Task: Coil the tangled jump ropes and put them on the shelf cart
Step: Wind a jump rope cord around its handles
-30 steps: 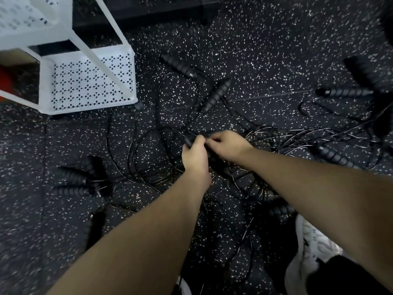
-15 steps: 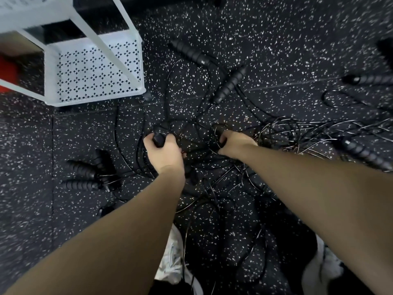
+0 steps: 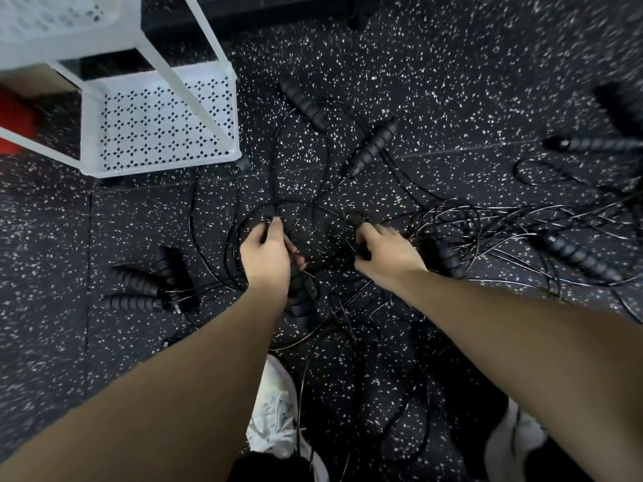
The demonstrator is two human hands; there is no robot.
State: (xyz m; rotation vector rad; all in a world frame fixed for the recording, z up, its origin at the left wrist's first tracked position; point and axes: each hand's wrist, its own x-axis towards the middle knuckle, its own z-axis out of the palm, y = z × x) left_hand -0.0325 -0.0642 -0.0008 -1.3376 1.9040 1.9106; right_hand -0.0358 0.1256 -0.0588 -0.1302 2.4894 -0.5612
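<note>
My white shoes (image 3: 275,408) stand nearest, on the speckled black floor (image 3: 435,81), just below the tangle of jump ropes (image 3: 313,210) that I take as my landmark. My left hand (image 3: 266,253) sits at the tangle's left side, its grip curled round a black handle (image 3: 295,276) and cords. My right hand (image 3: 386,250) is at the tangle's middle, its grip clamped on another dark handle (image 3: 362,250). Left of the tangle lie three handles (image 3: 139,283) bunched together; right of it a ridged handle (image 3: 577,257) lies among thin shiny cords. Beyond the tangle two more handles (image 3: 372,147) lie on the floor. The white shelf cart (image 3: 160,120) stands up and left of it.
</note>
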